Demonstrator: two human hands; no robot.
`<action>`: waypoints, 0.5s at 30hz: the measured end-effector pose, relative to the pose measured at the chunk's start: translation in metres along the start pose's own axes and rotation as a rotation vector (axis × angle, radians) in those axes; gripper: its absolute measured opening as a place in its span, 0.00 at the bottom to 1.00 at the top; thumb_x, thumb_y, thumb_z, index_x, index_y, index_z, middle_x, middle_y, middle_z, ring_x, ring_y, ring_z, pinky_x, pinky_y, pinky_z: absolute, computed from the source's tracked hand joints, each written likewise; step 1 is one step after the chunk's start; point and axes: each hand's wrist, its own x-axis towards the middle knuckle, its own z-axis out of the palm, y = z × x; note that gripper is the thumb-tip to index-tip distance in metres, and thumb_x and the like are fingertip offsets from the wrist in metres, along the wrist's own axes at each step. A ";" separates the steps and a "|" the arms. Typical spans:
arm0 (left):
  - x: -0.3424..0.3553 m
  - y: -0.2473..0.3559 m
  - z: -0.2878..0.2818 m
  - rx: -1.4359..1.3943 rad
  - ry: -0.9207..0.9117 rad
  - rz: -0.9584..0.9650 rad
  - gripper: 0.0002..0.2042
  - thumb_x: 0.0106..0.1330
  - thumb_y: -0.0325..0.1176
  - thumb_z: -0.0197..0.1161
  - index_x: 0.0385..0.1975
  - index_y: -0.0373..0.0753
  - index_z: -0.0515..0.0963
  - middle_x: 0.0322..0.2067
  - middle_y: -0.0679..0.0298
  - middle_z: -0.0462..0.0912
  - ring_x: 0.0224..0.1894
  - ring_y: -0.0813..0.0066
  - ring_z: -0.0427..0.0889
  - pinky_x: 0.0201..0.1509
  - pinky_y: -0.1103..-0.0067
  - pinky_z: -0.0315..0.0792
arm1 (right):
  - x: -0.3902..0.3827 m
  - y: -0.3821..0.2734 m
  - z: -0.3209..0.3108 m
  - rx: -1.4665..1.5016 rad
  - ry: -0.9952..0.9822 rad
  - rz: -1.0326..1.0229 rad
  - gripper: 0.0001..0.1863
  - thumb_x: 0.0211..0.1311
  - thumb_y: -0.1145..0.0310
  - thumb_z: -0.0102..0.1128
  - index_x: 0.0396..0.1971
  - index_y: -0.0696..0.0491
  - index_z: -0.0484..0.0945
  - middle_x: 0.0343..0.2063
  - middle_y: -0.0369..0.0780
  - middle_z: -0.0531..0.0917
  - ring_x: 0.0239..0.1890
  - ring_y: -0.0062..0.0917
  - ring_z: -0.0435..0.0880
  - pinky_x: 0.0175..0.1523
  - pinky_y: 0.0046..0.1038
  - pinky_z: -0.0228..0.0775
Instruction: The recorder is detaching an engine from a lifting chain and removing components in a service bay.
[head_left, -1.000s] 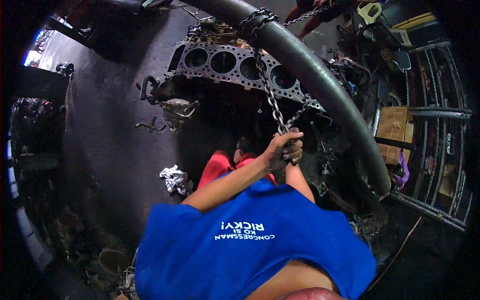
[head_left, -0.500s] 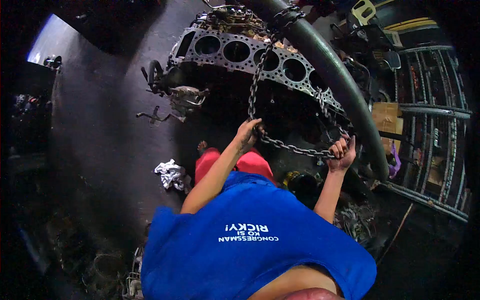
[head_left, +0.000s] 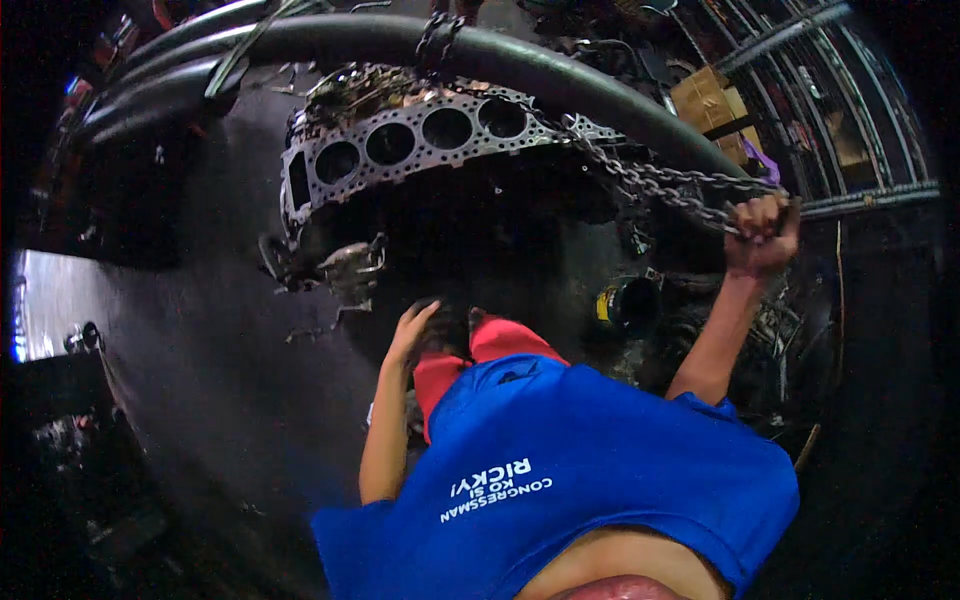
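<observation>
My right hand [head_left: 760, 235] is closed round a steel chain [head_left: 655, 188], pulled out to the right of an engine block. Several strands run from the fist back toward the block's right end. My left hand [head_left: 415, 328] is off the chain, low over my red trousers [head_left: 515, 340], with fingers apart and nothing in them. The engine block [head_left: 420, 140] lies ahead with its flat top deck and round cylinder bores showing. A thick dark pipe [head_left: 540, 65] arches over its far side, with more chain [head_left: 437, 45] wrapped round it.
Metal engine parts [head_left: 350, 262] lie on the dark floor left of the block. A dark bucket with a yellow label [head_left: 625, 308] stands near my right forearm. At the far right are a cardboard box [head_left: 705, 105] and a metal rack [head_left: 875, 110].
My left hand has let go of the chain and dropped back toward my legs. My right hand has drawn the chain outward to the right. The view has turned and shifted.
</observation>
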 end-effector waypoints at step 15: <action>0.081 0.163 0.119 0.797 0.171 0.688 0.16 0.63 0.34 0.64 0.47 0.35 0.75 0.35 0.61 0.82 0.34 0.75 0.80 0.40 0.78 0.74 | -0.086 -0.084 -0.082 0.001 0.598 -0.305 0.24 0.75 0.54 0.33 0.30 0.57 0.71 0.15 0.34 0.61 0.14 0.21 0.58 0.25 0.27 0.57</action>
